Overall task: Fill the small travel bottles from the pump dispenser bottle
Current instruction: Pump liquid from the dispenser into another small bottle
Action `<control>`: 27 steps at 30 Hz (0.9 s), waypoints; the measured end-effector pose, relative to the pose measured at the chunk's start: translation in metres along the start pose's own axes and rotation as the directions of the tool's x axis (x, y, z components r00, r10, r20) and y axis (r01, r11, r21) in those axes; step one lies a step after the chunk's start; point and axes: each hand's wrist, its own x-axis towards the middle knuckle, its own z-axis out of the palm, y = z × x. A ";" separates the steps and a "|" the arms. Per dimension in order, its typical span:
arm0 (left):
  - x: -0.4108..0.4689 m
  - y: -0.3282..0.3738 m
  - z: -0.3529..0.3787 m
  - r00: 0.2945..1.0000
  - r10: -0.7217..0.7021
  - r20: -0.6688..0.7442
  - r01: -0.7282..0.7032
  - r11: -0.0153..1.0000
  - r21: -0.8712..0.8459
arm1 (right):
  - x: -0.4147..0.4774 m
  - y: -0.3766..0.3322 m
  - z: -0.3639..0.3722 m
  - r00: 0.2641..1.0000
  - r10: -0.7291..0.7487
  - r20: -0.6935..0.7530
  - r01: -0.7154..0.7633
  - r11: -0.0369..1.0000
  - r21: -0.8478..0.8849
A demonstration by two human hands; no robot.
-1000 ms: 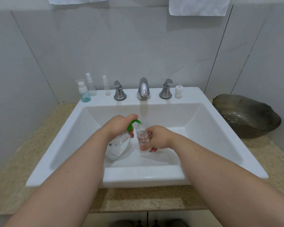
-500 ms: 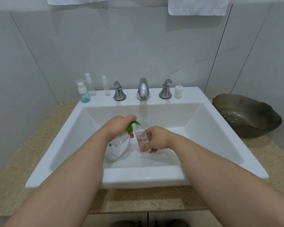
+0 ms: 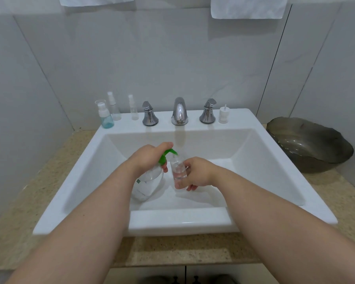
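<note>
**sudsy_k:** Starting at the left hand (image 3: 150, 158): it's draped over the green plastic pump head (image 3: 166, 156), fingers curled down round it, thumb tucked under by the neck. Below the palm hangs the rounded clear plastic pump dispenser bottle (image 3: 147, 186), tilted, with its base towards the person and apparently resting on the floor of the glossy white rectangular sink (image 3: 172, 221).

**tilefan22:** And the other hand?

**sudsy_k:** The right hand (image 3: 197, 173) sits just to the right of the left one, fingers wrapped round a small clear cylindrical travel bottle (image 3: 178, 171). That's the bit everything turns on. The green spout points from the left hand across to the right, and the little bottle stands roughly upright with its open mouth directly under the spout tip. Can't tell if they touch. I'd guess the next press only lands if that mouth stays put.

**tilefan22:** Is it full yet?

**sudsy_k:** Something clear's in there, but the level's hard to read. Further out, beyond the left hand on the back ledge, there's a teal-tinted bottle with a white pump (image 3: 105, 117) and two slim clear spray bottles (image 3: 114, 109). Beyond the right hand is a small white cap with a thin tube (image 3: 223, 114), probably the held bottle's top. A chrome faucet (image 3: 179, 112) stands between those two groups.
</note>
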 end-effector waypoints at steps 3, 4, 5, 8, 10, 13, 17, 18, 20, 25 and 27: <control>-0.001 0.002 0.000 1.000 0.000 0.008 0.000 1.000 0.004 | 0.000 0.001 0.000 1.000 0.000 0.002 0.000 1.000 0.004; -0.002 0.002 0.000 1.000 0.002 0.012 -0.002 1.000 0.003 | 0.000 0.001 0.000 1.000 0.001 0.002 -0.001 1.000 0.005; -0.002 0.003 0.000 1.000 0.003 0.015 -0.003 1.000 0.000 | 0.001 0.001 0.000 1.000 -0.001 0.002 0.001 1.000 0.005; -0.004 0.005 0.000 1.000 0.007 0.024 -0.007 1.000 -0.011 | 0.000 0.001 0.000 1.000 -0.008 0.002 0.008 1.000 0.005; -0.006 0.007 0.000 1.000 0.010 0.030 -0.010 1.000 -0.014 | 0.001 0.001 0.000 1.000 -0.011 0.003 0.011 1.000 0.005; -0.009 0.010 -0.001 0.999 0.020 0.038 -0.019 1.000 -0.019 | 0.003 0.002 0.001 1.000 -0.006 0.004 0.006 1.000 -0.007; -0.008 0.009 -0.002 0.998 0.030 0.055 -0.028 0.999 -0.033 | 0.004 0.003 0.002 1.000 0.000 0.011 0.000 1.000 -0.016; -0.008 0.008 -0.002 0.998 0.031 0.057 -0.029 0.999 -0.036 | 0.004 0.003 0.002 1.000 -0.002 0.013 0.002 1.000 -0.015; -0.007 0.008 -0.001 0.998 0.030 0.056 -0.028 0.999 -0.042 | 0.004 0.003 0.002 1.000 -0.001 0.019 0.001 1.000 -0.016; -0.003 0.004 0.001 1.000 0.016 0.026 -0.015 0.999 -0.041 | 0.002 0.002 0.000 1.000 -0.003 0.020 0.003 1.000 0.007; -0.003 0.003 0.002 1.000 0.019 0.012 -0.019 0.999 -0.035 | 0.001 0.002 0.000 1.000 -0.002 0.011 0.002 1.000 0.008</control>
